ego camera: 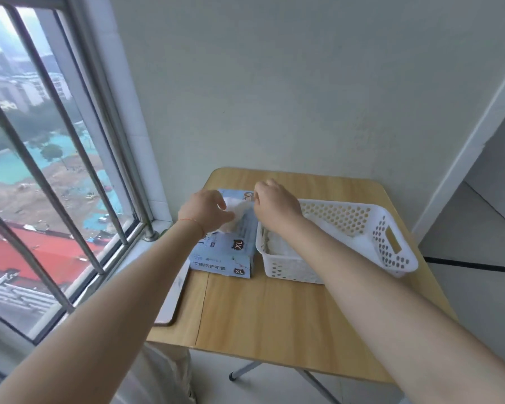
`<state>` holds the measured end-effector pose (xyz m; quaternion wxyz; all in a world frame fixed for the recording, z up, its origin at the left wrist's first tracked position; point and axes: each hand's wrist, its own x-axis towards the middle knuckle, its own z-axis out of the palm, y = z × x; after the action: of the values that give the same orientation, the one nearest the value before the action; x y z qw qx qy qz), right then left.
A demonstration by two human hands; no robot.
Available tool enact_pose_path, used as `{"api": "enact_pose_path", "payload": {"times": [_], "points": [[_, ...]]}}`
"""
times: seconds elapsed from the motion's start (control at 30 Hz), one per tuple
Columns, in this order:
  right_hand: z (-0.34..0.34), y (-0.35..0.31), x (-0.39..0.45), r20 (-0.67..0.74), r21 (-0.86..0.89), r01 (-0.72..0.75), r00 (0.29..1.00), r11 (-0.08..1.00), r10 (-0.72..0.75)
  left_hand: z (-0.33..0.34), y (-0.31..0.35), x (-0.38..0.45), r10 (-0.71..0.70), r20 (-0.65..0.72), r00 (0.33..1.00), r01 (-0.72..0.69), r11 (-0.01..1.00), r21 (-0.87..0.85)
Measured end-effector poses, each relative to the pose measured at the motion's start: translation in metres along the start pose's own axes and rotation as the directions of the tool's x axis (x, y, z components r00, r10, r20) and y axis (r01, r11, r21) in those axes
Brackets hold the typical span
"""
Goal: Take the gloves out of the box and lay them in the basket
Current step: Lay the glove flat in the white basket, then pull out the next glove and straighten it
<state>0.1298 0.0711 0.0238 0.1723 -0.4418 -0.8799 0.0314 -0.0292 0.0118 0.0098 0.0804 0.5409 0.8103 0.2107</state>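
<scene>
Both hands over the pale blue cardboard glove box (pixel 225 252) on the wooden desk (pixel 274 316).
Left hand (pixel 206 209) grip closed on a white thin glove (pixel 231 220); right hand (pixel 274 204) grip pinching it too; white perforated plastic basket (pixel 391 243) just right of the grip.

Wooden table (pixel 274 301) by barred window (pixel 50 170) — pale wall (pixel 274 83).

Soft, even daylight enters through the window (pixel 50 176) at left; shadows on the table (pixel 274 310) are faint. Wide-angle distortion bows the window bars and wall edges. Slight motion blur softens both hands above the box.
</scene>
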Motion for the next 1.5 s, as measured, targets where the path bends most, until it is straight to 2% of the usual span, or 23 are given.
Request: {"api": "enact_pose_path", "payload": {"times": [0.17,0.27,0.33,0.43,0.5,0.57,0.63,0.7,0.8,0.93,1.03,1.13,1.23,1.3,1.33,1.43,1.5], "points": [[0.018,-0.016,0.014,0.075,0.133,0.035,0.996,0.990,-0.045,-0.004,-0.009,-0.002,0.068,-0.083,0.994,-0.078,0.988,-0.134],[0.018,-0.020,0.020,-0.004,0.257,-0.015,1.000,0.966,0.016,-0.011,-0.009,-0.001,0.104,-0.153,0.983,-0.137,0.966,-0.220],[0.015,-0.020,0.024,-0.046,0.297,-0.050,0.997,0.954,0.066,-0.012,-0.010,0.000,0.111,-0.130,0.985,-0.139,0.962,-0.234],[0.007,-0.021,0.028,-0.088,0.370,-0.058,0.991,0.927,0.097,-0.009,-0.012,0.000,0.096,-0.125,0.988,-0.125,0.959,-0.254],[-0.001,-0.022,0.029,-0.122,0.464,-0.062,0.984,0.884,0.133,-0.008,-0.012,0.001,0.075,-0.151,0.986,-0.125,0.928,-0.352],[-0.011,-0.023,0.031,-0.132,0.569,-0.077,0.974,0.819,0.184,-0.012,-0.009,-0.002,0.059,-0.122,0.991,-0.110,0.874,-0.474],[-0.020,-0.024,0.033,-0.114,0.637,-0.098,0.969,0.765,0.220,-0.015,-0.004,-0.003,0.060,-0.101,0.993,-0.105,0.839,-0.534],[-0.028,-0.024,0.033,-0.088,0.674,-0.112,0.969,0.730,0.230,-0.017,0.000,-0.005,0.074,-0.135,0.988,-0.134,0.845,-0.518],[-0.035,-0.018,0.034,-0.061,0.684,-0.134,0.969,0.717,0.240,-0.026,0.007,-0.005,0.006,-0.189,0.982,-0.115,0.811,-0.574],[-0.045,-0.010,0.028,-0.043,0.706,-0.174,0.957,0.686,0.287,-0.042,0.010,-0.007,-0.080,-0.128,0.989,-0.034,0.707,-0.706],[-0.056,-0.007,0.022,0.002,0.773,-0.218,0.940,0.596,0.341,-0.050,0.016,-0.013,-0.077,-0.039,0.996,0.020,0.645,-0.764],[-0.062,-0.008,0.016,0.074,0.823,-0.247,0.939,0.511,0.335,-0.051,0.018,-0.017,-0.048,0.037,0.998,0.060,0.734,-0.677],[-0.066,-0.005,0.010,0.105,0.813,-0.272,0.938,0.515,0.329,-0.047,0.012,-0.021,-0.053,0.125,0.991,0.127,0.694,-0.709],[-0.067,-0.003,0.007,0.126,0.803,-0.255,0.956,0.539,0.264,-0.046,0.009,-0.023,0.022,0.148,0.989,0.087,0.724,-0.685],[-0.067,-0.004,0.006,0.136,0.795,-0.236,0.967,0.559,0.216,-0.046,0.010,-0.024,0.089,0.164,0.982,0.054,0.707,-0.705],[-0.068,-0.008,0.002,0.187,0.783,-0.190,0.980,0.592,0.067,-0.052,0.020,-0.033,0.329,0.204,0.922,-0.016,0.558,-0.830],[-0.068,-0.012,0.000,0.213,0.787,-0.181,0.977,0.590,0.016,-0.048,0.023,-0.032,0.390,0.188,0.901,-0.074,0.568,-0.820]]}}
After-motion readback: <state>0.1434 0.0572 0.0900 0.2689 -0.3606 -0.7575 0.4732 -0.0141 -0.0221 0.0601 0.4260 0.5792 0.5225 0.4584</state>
